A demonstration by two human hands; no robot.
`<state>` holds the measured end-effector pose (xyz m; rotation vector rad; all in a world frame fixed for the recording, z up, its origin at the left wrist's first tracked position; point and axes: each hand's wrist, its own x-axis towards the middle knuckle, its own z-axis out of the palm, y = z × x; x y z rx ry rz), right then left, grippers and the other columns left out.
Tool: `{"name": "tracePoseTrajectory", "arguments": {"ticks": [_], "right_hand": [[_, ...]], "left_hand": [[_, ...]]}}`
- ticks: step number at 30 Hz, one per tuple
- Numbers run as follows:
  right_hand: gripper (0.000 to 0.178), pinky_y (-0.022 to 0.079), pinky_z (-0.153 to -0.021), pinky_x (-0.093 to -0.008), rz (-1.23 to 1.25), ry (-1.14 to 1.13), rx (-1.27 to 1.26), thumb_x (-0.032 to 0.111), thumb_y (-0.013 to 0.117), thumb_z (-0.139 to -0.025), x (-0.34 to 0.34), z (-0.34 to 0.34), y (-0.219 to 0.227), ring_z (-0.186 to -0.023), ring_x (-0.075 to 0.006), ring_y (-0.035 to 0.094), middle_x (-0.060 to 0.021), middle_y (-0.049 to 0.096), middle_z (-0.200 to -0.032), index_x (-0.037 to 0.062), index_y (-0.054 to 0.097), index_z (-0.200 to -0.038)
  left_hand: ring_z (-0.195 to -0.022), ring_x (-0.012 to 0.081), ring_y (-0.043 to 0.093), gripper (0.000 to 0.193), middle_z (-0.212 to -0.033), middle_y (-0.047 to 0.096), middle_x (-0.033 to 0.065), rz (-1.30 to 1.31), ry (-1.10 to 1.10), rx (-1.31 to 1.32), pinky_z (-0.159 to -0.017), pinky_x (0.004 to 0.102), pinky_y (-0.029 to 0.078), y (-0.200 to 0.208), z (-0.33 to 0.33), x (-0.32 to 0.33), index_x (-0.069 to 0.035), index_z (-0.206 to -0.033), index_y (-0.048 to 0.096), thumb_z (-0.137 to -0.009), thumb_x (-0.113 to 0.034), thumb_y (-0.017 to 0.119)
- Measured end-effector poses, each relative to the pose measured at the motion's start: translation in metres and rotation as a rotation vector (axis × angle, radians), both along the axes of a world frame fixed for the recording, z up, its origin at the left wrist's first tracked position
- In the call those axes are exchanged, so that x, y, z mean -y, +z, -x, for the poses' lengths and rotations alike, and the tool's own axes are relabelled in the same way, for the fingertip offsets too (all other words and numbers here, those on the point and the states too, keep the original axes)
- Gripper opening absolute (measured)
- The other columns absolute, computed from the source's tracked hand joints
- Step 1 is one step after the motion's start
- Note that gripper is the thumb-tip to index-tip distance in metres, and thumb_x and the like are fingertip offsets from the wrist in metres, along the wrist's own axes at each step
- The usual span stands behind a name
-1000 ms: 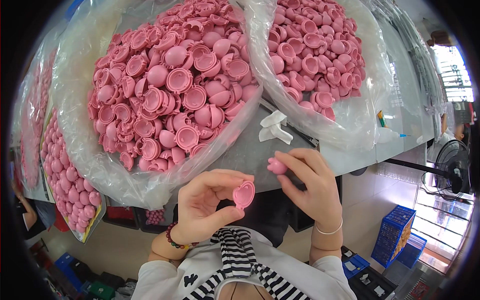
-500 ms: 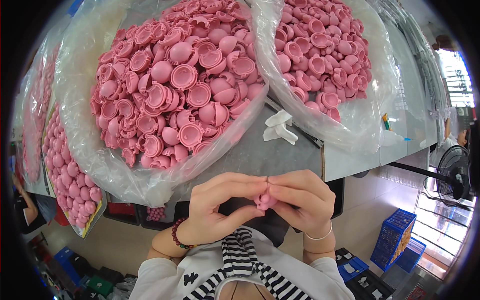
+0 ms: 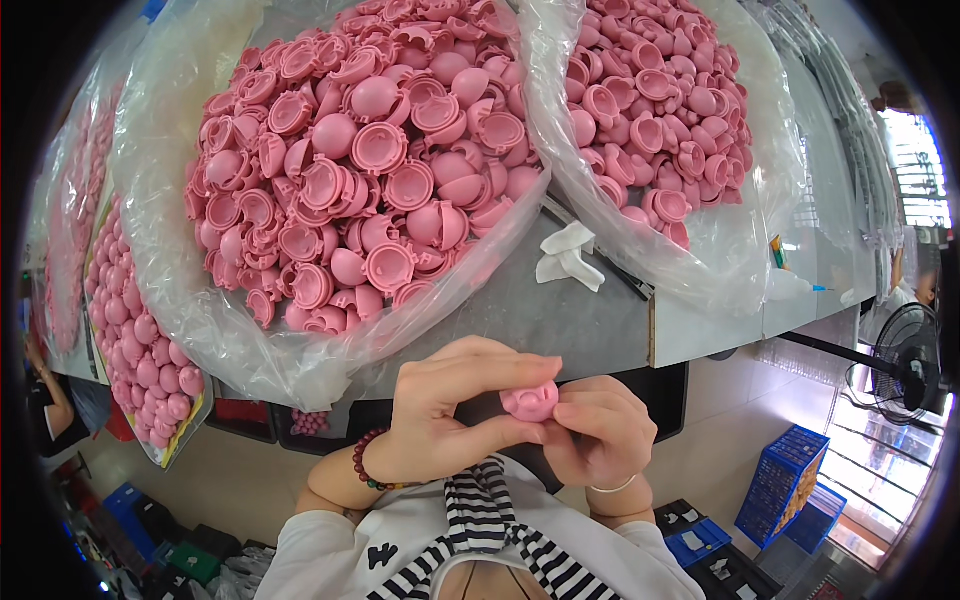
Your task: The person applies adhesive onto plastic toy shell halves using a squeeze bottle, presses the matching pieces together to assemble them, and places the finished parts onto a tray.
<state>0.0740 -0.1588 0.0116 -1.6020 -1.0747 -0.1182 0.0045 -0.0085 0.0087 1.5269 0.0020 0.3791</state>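
Observation:
A small rounded pink plastic piece (image 3: 530,402) with slots or openings in its upper side is held in front of my chest. My left hand (image 3: 440,405) pinches it between thumb and fingers from the left. At its right edge, my right hand (image 3: 605,430) has its fingers curled and closed, thumb and forefinger tips against the piece. Whether anything smaller sits between those tips is hidden. Beyond my hands, a large open clear plastic bag (image 3: 350,365) holds a heap of pink half-ball shells (image 3: 380,147). Crumpled white scraps (image 3: 570,258) lie on the grey table (image 3: 500,310).
A second clear bag (image 3: 740,265) of smaller pink parts (image 3: 650,135) stands at the right. Rounded pink pieces (image 3: 150,370) fill a tray at the left edge. A black fan (image 3: 905,355) and blue crates (image 3: 785,480) are off to the right.
The pink piece has turned, showing its slotted side more. My right hand has dropped slightly toward me and its fingers have curled. My left hand keeps its hold.

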Motion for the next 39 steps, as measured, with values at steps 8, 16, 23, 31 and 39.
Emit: {"name": "tracePoseTrajectory", "arguments": {"ticks": [8, 16, 23, 31, 39], "right_hand": [[0.027, 0.051, -0.057, -0.029, -0.033, 0.01, 0.007, -0.007, 0.064, -0.061, 0.004, 0.001, 0.001, -0.06, -0.023, 0.06, -0.0104, 0.06, -0.072, 0.0005, 0.059, -0.086], [0.027, 0.042, -0.067, -0.0286, -0.484, -0.951, 0.026, 0.011, 0.055, -0.079, 0.091, -0.082, -0.007, -0.082, -0.019, 0.049, -0.0132, 0.051, -0.094, 0.0002, 0.046, -0.102], [0.048, 0.041, -0.077, -0.0265, -0.057, -0.955, -0.088, 0.014, 0.057, -0.084, 0.141, -0.142, -0.022, -0.096, -0.0164, 0.049, -0.0131, 0.05, -0.115, -0.0037, 0.035, -0.123], [0.024, 0.042, -0.069, -0.0236, 0.035, -1.075, -0.119, 0.014, 0.05, -0.085, 0.145, -0.15, -0.022, -0.087, -0.0154, 0.056, -0.0154, 0.06, -0.1, -0.003, 0.053, -0.101], [0.042, 0.035, -0.063, -0.0313, -0.509, -0.319, -0.348, 0.031, 0.042, -0.087, 0.058, -0.062, 0.0, -0.073, -0.0226, 0.046, -0.0163, 0.054, -0.082, -0.0031, 0.043, -0.112]], "left_hand": [[-0.081, 0.0197, 0.057, 0.039, -0.094, 0.064, 0.0153, -0.048, -0.095, 0.093, -0.069, 0.027, 0.046, -0.001, -0.002, -0.005, 0.001, -0.094, 0.065, -0.06, -0.012, 0.078], [-0.083, 0.0161, 0.051, 0.057, -0.09, 0.052, 0.0068, 0.546, -0.266, 0.023, -0.076, 0.0271, 0.039, -0.006, 0.009, -0.009, 0.004, -0.101, 0.061, -0.067, -0.04, 0.072], [-0.089, 0.0171, 0.057, 0.059, -0.097, 0.058, 0.0135, 1.077, -0.533, -0.1, -0.077, 0.0271, 0.045, -0.005, 0.009, -0.007, 0.003, -0.111, 0.051, -0.073, -0.038, 0.07], [-0.08, 0.0163, 0.06, 0.061, -0.088, 0.061, 0.0115, 0.997, -0.464, -0.202, -0.073, 0.0262, 0.047, -0.002, 0.026, -0.016, 0.005, -0.105, 0.053, -0.073, -0.047, 0.066], [-0.072, 0.0213, 0.06, 0.055, -0.082, 0.06, 0.0164, 0.706, -0.267, 0.055, -0.063, 0.0273, 0.047, 0.014, 0.075, -0.07, 0.006, -0.094, 0.054, -0.073, -0.044, 0.067]]}}
